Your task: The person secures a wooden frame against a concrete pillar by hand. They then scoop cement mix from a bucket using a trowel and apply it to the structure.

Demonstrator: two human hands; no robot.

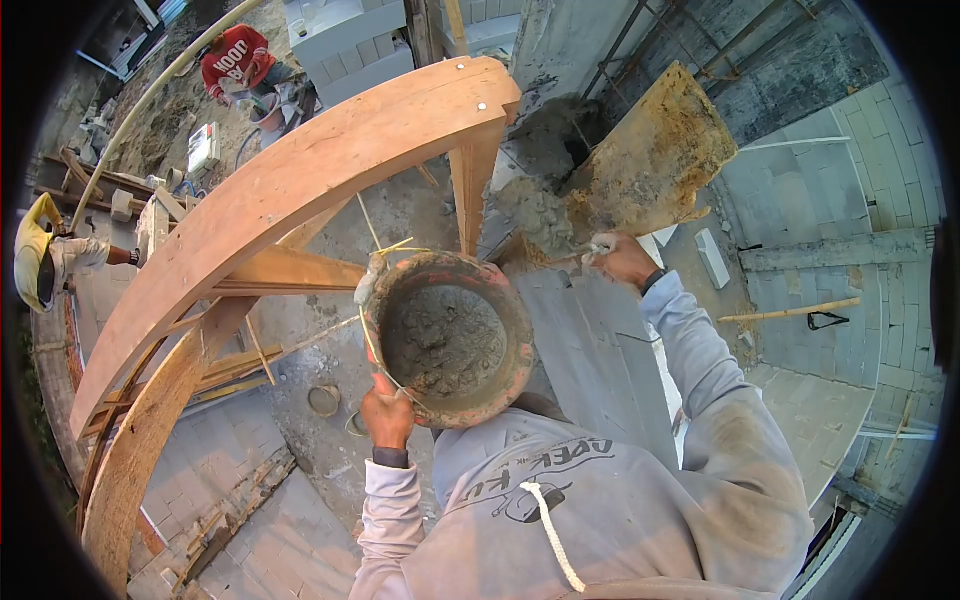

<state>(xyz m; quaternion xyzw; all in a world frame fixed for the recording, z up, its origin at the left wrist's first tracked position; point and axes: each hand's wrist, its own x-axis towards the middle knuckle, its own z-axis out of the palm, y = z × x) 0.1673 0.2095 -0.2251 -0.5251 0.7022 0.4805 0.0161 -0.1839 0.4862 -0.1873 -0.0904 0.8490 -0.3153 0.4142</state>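
My left hand (pixel 388 415) is closed on the lower left rim of a worn reddish bucket (pixel 518 300). Wet grey mortar (pixel 440 335) partly fills the bucket, which is in front of my chest. Off to the right, my right hand (pixel 622 262) grips the handle of a trowel (pixel 578 250); its blade is hard to make out against the mortar. Just beyond the trowel, a heap of wet mortar (pixel 535 212) lies against a rust-stained board (pixel 665 150). Behind the heap is a dark opening with more mortar around it.
A curved wooden arch frame (pixel 300 175) with braces rises at left, close to the bucket. Steel bars (pixel 640 50) stand at top right. A stick (pixel 790 309) and a pale block (pixel 712 258) lie at right. Two other people (pixel 240 60) are farther off at upper left and left.
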